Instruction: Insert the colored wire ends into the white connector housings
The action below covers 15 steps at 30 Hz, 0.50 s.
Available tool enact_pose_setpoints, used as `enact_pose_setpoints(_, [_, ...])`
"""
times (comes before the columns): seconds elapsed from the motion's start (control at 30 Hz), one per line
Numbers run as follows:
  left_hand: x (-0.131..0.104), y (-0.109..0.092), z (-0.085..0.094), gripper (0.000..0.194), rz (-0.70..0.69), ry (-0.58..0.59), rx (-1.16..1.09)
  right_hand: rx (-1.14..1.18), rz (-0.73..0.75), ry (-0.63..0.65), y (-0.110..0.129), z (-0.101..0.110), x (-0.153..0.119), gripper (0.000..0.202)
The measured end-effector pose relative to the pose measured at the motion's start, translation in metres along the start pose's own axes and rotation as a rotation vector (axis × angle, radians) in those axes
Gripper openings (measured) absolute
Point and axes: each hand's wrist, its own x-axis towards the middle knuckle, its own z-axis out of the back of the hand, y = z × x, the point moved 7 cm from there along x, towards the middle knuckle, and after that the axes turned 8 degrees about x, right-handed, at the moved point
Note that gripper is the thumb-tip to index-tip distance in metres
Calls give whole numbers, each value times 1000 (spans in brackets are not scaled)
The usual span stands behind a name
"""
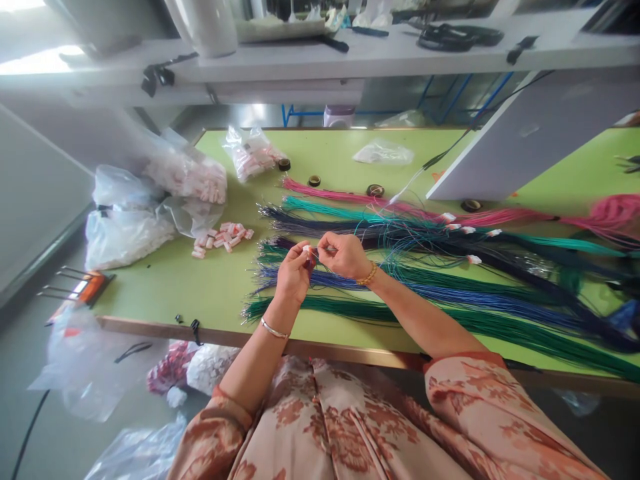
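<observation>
Above the bundles of wires, my left hand (pixel 295 272) pinches a small white and orange connector housing (pixel 307 249) between thumb and fingertips. Close beside it, my right hand (pixel 345 255) is closed in a pinch on a thin wire whose end is at the connector; how far it goes in is too small to tell. Below both hands lie long bundles of blue wires (pixel 430 291), green wires (pixel 370 307) and dark wires (pixel 320 228). Several connectors on wires (pixel 467 230) rest right of my right hand. A loose pile of connector housings (pixel 225 237) lies to the left.
Bags of housings (pixel 187 177) stand at the table's left, with another bag (pixel 250 153) behind. Pink wires (pixel 340 195) run along the back near tape rolls (pixel 375 191). A shelf (pixel 310 63) crosses above; its upright panel (pixel 505 143) stands at right. An orange rack (pixel 85 288) juts out at left.
</observation>
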Motion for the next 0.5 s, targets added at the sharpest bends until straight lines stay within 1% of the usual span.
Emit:
enact_pose_setpoints(0.13, [1, 1, -1, 25, -67, -12, 51, -24, 35, 12, 0, -3, -1, 14])
enact_pose_setpoints(0.27, [2, 5, 1, 24, -113, -74, 134, -89, 65, 31, -4, -8, -2, 13])
enact_pose_setpoints(0.33, [3, 5, 3, 23, -127, -91, 166, -76, 76, 43, -5, -9, -3, 15])
enact_pose_setpoints(0.5, [8, 0, 0, 25, -121, -51, 153, 12, 93, 59, -8, -7, -3, 17])
